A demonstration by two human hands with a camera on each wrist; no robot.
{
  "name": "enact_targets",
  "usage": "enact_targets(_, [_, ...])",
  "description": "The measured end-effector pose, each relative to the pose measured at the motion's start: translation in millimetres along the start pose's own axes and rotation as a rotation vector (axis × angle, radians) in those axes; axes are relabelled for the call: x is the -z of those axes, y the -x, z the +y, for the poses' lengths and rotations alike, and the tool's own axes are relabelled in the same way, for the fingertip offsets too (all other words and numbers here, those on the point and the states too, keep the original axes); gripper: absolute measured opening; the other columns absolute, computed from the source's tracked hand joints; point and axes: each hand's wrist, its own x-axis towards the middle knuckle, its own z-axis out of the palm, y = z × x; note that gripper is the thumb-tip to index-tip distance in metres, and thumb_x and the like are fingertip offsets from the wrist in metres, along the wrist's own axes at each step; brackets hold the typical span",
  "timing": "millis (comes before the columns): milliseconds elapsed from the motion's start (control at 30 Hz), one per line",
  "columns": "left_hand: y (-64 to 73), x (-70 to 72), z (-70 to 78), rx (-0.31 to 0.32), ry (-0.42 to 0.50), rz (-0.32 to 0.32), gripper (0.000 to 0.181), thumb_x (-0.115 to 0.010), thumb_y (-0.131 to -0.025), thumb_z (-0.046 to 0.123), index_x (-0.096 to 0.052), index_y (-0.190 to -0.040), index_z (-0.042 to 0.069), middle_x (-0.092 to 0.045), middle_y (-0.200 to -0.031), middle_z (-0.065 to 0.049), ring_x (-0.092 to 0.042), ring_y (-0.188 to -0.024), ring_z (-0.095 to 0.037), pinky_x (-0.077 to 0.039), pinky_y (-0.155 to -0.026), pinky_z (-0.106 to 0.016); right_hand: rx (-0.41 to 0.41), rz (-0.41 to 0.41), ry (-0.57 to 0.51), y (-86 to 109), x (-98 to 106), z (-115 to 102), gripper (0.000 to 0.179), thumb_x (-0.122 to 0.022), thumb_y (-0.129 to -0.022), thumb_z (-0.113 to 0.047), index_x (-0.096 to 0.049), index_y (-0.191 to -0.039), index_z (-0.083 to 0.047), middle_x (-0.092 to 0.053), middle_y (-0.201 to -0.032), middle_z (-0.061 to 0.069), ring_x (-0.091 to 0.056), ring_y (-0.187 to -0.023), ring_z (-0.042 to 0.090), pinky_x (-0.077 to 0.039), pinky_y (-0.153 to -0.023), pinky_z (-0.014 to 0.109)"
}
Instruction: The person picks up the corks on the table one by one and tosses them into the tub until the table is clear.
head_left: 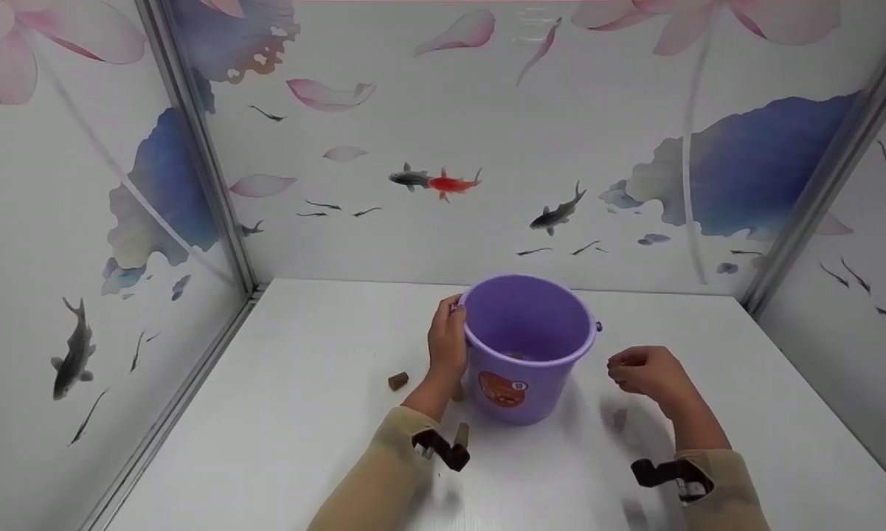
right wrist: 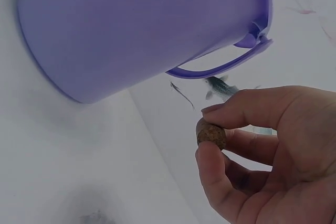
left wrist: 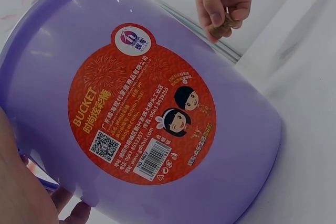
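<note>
A purple bucket (head_left: 520,383) with a red label stands upright on the white table. My left hand (head_left: 448,343) grips its left side just below the rim; in the left wrist view that hand (left wrist: 23,182) shows only in part at the lower left. To the right of the bucket, apart from it, my right hand (head_left: 653,376) is raised above the table. Between thumb and fingertips it pinches a small brown cork (right wrist: 211,134), also visible in the left wrist view. Something small and brownish (head_left: 515,355) lies inside the bucket, mostly hidden by the front rim.
Another cork (head_left: 398,380) lies on the table left of my left wrist. A brownish piece (head_left: 462,435) shows beside the left wrist's camera mount. White panels printed with fish and petals (head_left: 443,236) enclose the table at the back and sides.
</note>
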Motion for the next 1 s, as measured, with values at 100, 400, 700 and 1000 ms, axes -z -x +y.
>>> enact_targets(100, [1.0,-0.6,0.9,0.016,0.0,-0.01,0.045,-0.039,-0.109,0.034,-0.06,-0.144,0.015,-0.064,-0.148,-0.007,-0.058,-0.14,-0.029,-0.047,-0.118,-0.051,-0.003,0.029,-0.009,1.7,0.4,-4.1,0.041,-0.07,-0.1,-0.017,-0.067,-0.129,0.011,-0.074,-0.122,0.023,-0.072,-0.1,0.017,-0.062,-0.083,0.026])
enact_targets(400, [-0.1,0.6,2.4,-0.004,0.015,-0.006,0.044,-0.039,-0.11,0.033,-0.061,-0.142,0.013,-0.065,-0.145,-0.01,-0.06,-0.136,-0.03,-0.049,-0.116,-0.051,-0.007,0.102,-0.021,2.6,12.4,-23.4,0.047,-0.066,-0.102,-0.021,-0.063,-0.138,0.01,-0.069,-0.133,0.027,-0.072,-0.102,0.013,-0.061,-0.085,0.022])
enact_targets(700, [-1.2,1.9,1.1,-0.034,0.026,-0.001,0.043,-0.041,-0.109,0.03,-0.062,-0.14,0.009,-0.067,-0.142,-0.013,-0.062,-0.133,-0.03,-0.049,-0.114,-0.05,0.0,0.124,-0.012,0.0,23.2,-36.2,0.049,-0.066,-0.104,-0.023,-0.062,-0.141,0.008,-0.069,-0.134,0.025,-0.07,-0.097,0.005,-0.06,-0.085,0.019])
enact_targets(1000, [-1.4,-1.4,1.6,-0.011,0.022,-0.002,0.044,-0.04,-0.109,0.031,-0.061,-0.141,0.011,-0.065,-0.145,-0.01,-0.06,-0.137,-0.029,-0.049,-0.116,-0.049,0.026,0.137,-0.04,-2.7,33.1,-45.5,0.051,-0.064,-0.104,-0.023,-0.06,-0.143,0.009,-0.066,-0.137,0.025,-0.067,-0.095,0.001,-0.059,-0.085,0.016])
